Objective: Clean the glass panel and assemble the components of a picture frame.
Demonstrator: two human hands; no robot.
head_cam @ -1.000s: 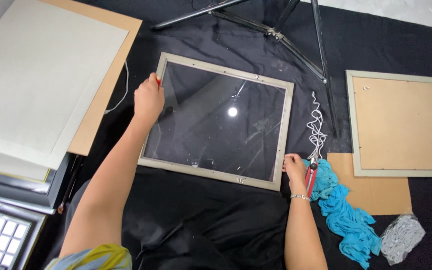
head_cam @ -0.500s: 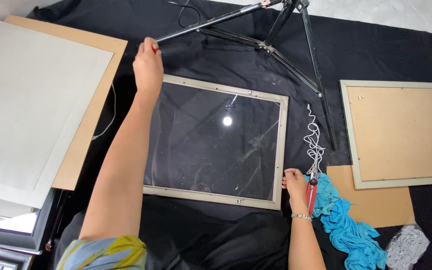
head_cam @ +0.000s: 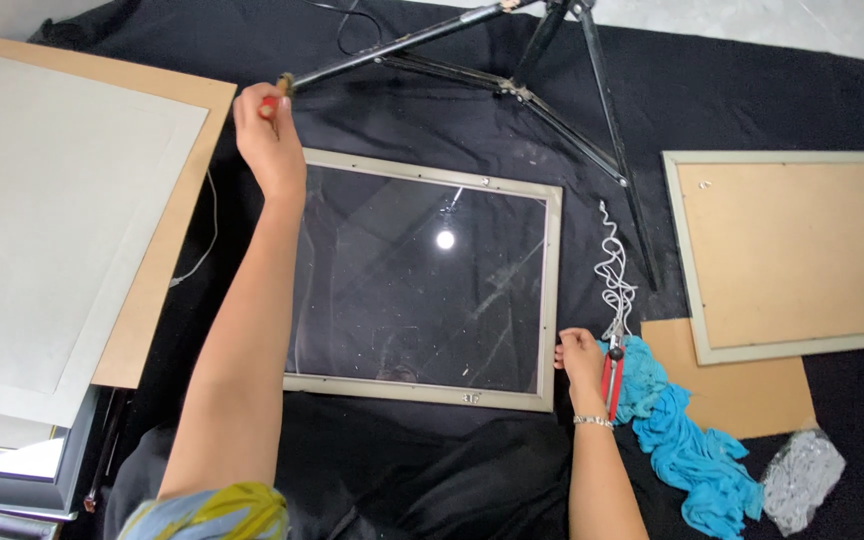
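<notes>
The left hand [head_cam: 268, 135], in the upper left of the frame, is clenched around a small red-handled tool [head_cam: 270, 104] just above the top left corner of the pale grey rectangular picture frame with a glass pane [head_cam: 422, 280], apart from the moulding. The right hand [head_cam: 580, 358], lower centre-right, rests with its fingers curled loosely against the frame's lower right corner, touching its outer edge; it grasps nothing. Just right of that hand lie red-handled pliers [head_cam: 612, 370] on a crumpled turquoise cloth [head_cam: 687, 440], with a coiled white cord [head_cam: 612, 280] above them. The frame lies flat in the middle of a black cloth [head_cam: 752, 100] spread as the working surface. At the right lies a second pale frame with a brown backing board [head_cam: 792, 250], a loose brown board [head_cam: 742, 390] below it and a crumpled silver wrapper [head_cam: 800, 478] at the lower right. At the left a large white mat board [head_cam: 52, 230] lies on a brown board [head_cam: 167, 270]. A black metal tripod [head_cam: 512, 80] stretches across the top.
</notes>
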